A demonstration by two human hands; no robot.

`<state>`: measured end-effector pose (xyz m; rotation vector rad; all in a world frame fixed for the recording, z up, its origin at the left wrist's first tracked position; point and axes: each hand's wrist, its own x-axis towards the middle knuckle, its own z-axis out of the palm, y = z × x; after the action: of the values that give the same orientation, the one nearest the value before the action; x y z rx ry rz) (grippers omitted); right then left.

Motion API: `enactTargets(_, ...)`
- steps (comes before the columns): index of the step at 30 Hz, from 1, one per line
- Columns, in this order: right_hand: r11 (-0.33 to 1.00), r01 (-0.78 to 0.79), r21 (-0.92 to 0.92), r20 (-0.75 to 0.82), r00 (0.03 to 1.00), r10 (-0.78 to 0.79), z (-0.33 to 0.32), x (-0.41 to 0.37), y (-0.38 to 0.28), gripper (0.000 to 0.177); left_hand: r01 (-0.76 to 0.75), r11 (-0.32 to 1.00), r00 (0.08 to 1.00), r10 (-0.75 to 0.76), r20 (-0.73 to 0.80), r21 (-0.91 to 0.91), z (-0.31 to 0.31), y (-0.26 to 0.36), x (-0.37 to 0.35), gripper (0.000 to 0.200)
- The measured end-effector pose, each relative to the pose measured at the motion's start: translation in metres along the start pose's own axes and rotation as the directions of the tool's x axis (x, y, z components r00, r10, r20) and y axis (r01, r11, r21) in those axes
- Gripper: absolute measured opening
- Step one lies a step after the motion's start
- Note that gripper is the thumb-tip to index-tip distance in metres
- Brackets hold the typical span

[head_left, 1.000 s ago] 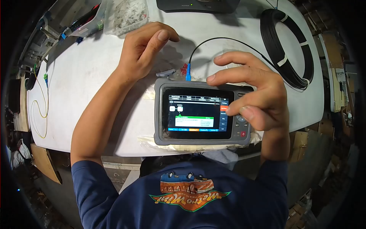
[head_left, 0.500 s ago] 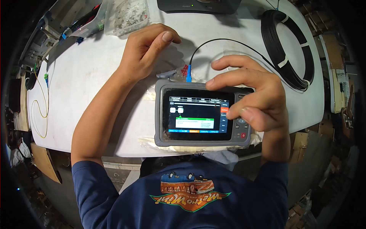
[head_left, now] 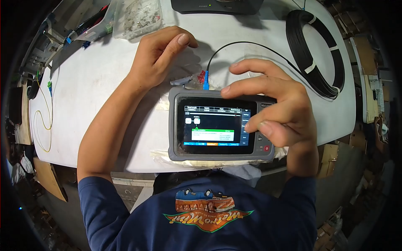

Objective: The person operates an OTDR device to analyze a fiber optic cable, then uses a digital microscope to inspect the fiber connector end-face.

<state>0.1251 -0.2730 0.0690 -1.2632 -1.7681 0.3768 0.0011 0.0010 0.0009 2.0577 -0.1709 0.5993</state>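
Observation:
A grey handheld fibre tester (OTDR) (head_left: 178, 152) lies on the table in front of me, its screen lit. A blue connector (head_left: 206, 81) is plugged into its top edge, with a black cable (head_left: 247, 43) arching away to the right. My right hand (head_left: 278, 102) hovers over the tester's right side with fingers apart. One fingertip is right at the menu column on the screen's edge, and another overlaps the top edge. Behind the tester, my left hand (head_left: 161, 54) rests on the table, fingers curled in and thumb on top, with nothing seen in it.
A coil of black cable (head_left: 299, 46) lies at the right. Clear tubs hold small metal parts (head_left: 136, 21) and tools at the back left, beside a black box (head_left: 217, 6). A yellow fibre lead with a green connector (head_left: 50, 85) lies at the left. Clear plastic wrap sits under the tester.
The orange highlight in the screen's side menu has gone dark. My right hand and the tester have shifted slightly left; my left hand stays in place.

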Motion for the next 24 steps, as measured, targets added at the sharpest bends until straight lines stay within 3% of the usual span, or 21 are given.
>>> enactTargets(9,1.000,-0.016,0.018,0.004,1.000,0.016,-0.0014,-0.0012,-0.0014,0.028,-0.008,1.000,1.000,0.008,-0.013,-0.018,0.0033,0.0016,0.0005,0.037)
enactTargets(12,0.996,-0.056,-0.074,-0.006,0.998,0.056,0.0000,-0.0008,-0.0036,0.028,-0.001,1.000,1.000,0.001,-0.004,-0.017,0.0028,0.0007,-0.0005,0.037)
enactTargets(15,0.999,-0.032,0.035,-0.011,0.999,0.032,-0.0011,-0.0007,-0.0029,0.027,-0.003,1.000,1.000,0.003,-0.009,-0.024,0.0034,0.0004,-0.0002,0.038)
enactTargets(17,0.994,-0.061,-0.087,0.012,0.998,0.063,-0.0003,-0.0001,-0.0056,0.026,0.000,1.000,1.000,0.000,0.002,0.000,0.0028,0.0002,-0.0005,0.039)
enactTargets(21,1.000,-0.028,-0.008,-0.014,1.000,0.028,-0.0025,-0.0014,-0.0037,0.025,0.003,1.000,1.000,-0.003,-0.006,-0.015,0.0036,0.0005,-0.0016,0.040)
enactTargets(24,0.984,-0.072,-0.161,-0.013,0.997,0.071,-0.0020,-0.0022,-0.0042,0.026,-0.026,1.000,1.000,0.026,-0.014,-0.006,0.0045,0.0000,-0.0015,0.041)
